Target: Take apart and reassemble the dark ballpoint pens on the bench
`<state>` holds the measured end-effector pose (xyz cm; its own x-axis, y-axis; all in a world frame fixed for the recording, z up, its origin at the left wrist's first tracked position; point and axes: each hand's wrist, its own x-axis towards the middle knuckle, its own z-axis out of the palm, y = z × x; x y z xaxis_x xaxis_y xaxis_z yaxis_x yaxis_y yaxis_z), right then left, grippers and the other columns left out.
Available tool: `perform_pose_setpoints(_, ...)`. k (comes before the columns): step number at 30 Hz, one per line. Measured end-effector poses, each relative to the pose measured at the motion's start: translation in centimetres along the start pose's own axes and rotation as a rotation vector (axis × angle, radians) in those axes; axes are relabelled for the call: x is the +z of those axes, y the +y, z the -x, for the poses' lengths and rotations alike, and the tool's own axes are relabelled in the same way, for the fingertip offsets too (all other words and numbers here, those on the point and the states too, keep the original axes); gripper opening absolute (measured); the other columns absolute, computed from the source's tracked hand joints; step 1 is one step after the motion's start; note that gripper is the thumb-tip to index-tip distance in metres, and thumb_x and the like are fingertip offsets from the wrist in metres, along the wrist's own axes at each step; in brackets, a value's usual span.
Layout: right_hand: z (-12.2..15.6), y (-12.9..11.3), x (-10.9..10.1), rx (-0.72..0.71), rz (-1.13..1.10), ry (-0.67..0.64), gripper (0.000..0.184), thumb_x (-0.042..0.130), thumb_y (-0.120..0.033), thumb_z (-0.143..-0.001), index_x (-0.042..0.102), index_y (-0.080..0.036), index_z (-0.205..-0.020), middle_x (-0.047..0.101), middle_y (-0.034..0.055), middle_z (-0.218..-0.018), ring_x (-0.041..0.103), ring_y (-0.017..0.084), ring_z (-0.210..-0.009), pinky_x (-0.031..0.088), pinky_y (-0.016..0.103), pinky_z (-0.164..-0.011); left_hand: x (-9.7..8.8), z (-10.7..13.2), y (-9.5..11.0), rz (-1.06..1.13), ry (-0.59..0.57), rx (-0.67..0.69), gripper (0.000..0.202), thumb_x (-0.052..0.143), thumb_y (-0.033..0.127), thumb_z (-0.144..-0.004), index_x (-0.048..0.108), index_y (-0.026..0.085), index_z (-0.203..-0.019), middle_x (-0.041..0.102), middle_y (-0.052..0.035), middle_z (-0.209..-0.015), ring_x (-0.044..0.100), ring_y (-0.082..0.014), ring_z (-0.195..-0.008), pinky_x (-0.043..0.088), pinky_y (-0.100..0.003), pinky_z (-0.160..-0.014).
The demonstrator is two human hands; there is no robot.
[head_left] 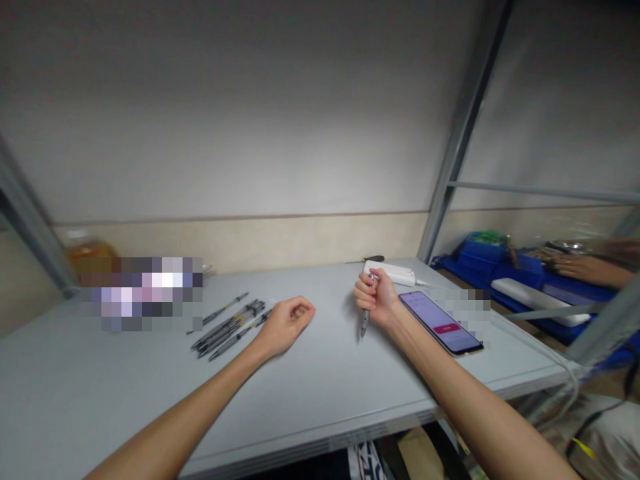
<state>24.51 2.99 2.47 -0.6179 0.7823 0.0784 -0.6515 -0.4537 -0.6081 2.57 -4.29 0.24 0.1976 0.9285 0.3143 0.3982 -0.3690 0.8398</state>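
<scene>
My right hand (376, 297) is wrapped round a grey click pen (364, 327). The pen's tip points down just above the tabletop, and my thumb lies by its upper end. To the left, my left hand (289, 325) rests low over the table with its fingers curled in and the thumb meeting the index finger. Nothing shows in it. Beside that hand lies a bunch of similar grey pens (225, 331), side by side and slanted, partly hidden by the hand. One pen (217, 313) lies slightly apart behind them.
A lit phone (443, 323) lies right of my right forearm. Behind my right hand are a white power strip (390, 273) and a screwdriver (373, 259). Blurred-out items stand at the left. Beyond the metal post (463, 133), another person's hand (583, 267) is near blue bins (483, 257).
</scene>
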Motion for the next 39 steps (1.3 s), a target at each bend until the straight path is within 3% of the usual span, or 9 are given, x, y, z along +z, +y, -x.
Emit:
perform_pose_setpoints(8,0.3,-0.1,0.5,-0.001,0.032,-0.007,0.047,0.039,-0.056,-0.079,0.026,-0.019,-0.052,0.017,-0.0086,-0.041,0.01,0.005,-0.035,0.016,0.013,-0.028,-0.1,0.1,0.0,-0.024,-0.008,0.018,0.023,0.05,0.035,-0.079,0.058,0.013,-0.079,0.048,0.0024,-0.062,0.043,-0.0102,-0.059,0.034,-0.021,-0.056)
perform_pose_setpoints(15,0.1,-0.1,0.1,-0.006,0.032,-0.022,0.034,0.04,-0.035,-0.079,0.029,-0.019,-0.051,0.017,-0.0084,-0.04,0.01,0.005,-0.034,0.015,0.013,-0.028,-0.2,0.1,0.2,-0.059,-0.016,0.017,0.023,0.05,0.035,-0.078,0.059,0.013,-0.078,0.046,0.0032,-0.059,0.041,-0.0099,-0.056,0.032,-0.02,-0.053)
perform_pose_setpoints(20,0.1,-0.1,0.1,0.012,0.044,-0.011,0.039,0.042,-0.045,-0.078,0.028,-0.019,-0.052,0.018,-0.0089,-0.04,0.01,0.005,-0.035,0.014,0.013,-0.028,-0.2,0.1,0.0,-0.083,-0.015,0.024,0.023,0.05,0.035,-0.078,0.06,0.014,-0.079,0.048,0.0028,-0.059,0.042,-0.01,-0.056,0.032,-0.02,-0.053)
perform_pose_setpoints(27,0.4,0.0,1.5,-0.016,0.218,0.099,0.037,0.049,-0.045,-0.075,0.028,-0.02,-0.056,0.017,-0.0101,-0.042,0.01,0.004,-0.036,0.01,0.013,-0.03,-0.3,0.2,0.2,-0.115,-0.015,0.03,0.023,0.05,0.034,-0.078,0.06,0.014,-0.078,0.048,0.0027,-0.058,0.043,-0.01,-0.055,0.033,-0.02,-0.052)
perform_pose_setpoints(30,0.5,0.5,2.6,-0.057,0.475,0.176,0.033,0.059,-0.039,-0.071,0.034,-0.02,-0.064,0.021,-0.011,-0.046,0.015,0.003,-0.037,0.008,0.012,-0.032,-0.3,0.2,0.3,-0.163,-0.003,0.062,0.021,0.049,0.032,-0.078,0.06,0.014,-0.079,0.05,0.0019,-0.059,0.044,-0.0104,-0.056,0.034,-0.021,-0.054)
perform_pose_setpoints(34,0.3,1.6,2.7,-0.098,0.93,0.337,0.016,0.044,-0.038,-0.079,0.043,-0.023,-0.085,0.037,-0.0075,-0.054,0.034,0.007,-0.041,0.02,0.014,-0.035,-0.3,0.3,0.5,-0.212,-0.003,0.083,0.02,0.048,0.03,-0.079,0.061,0.015,-0.08,0.052,0.0014,-0.059,0.046,-0.0109,-0.056,0.035,-0.021,-0.055)
perform_pose_setpoints(37,0.4,1.9,2.0,-0.159,1.574,0.431,0.014,0.042,-0.026,-0.079,0.05,-0.02,-0.088,0.05,-0.0006,-0.062,0.049,0.012,-0.057,0.036,0.021,-0.052,-0.3,0.3,0.9,-0.237,-0.005,0.085,0.02,0.047,0.029,-0.079,0.061,0.015,-0.079,0.052,0.0015,-0.059,0.046,-0.0108,-0.055,0.035,-0.021,-0.054)
perform_pose_setpoints(39,0.5,1.8,1.4,-0.137,1.954,0.461,0.016,0.042,-0.022,-0.079,0.055,-0.016,-0.085,0.059,0.0077,-0.074,0.054,0.017,-0.073,0.038,0.026,-0.066,-0.3,0.4,1.1,-0.273,-0.014,0.095,0.018,0.048,0.027,-0.079,0.061,0.015,-0.077,0.053,0.0011,-0.059,0.046,-0.011,-0.056,0.035,-0.021,-0.055)
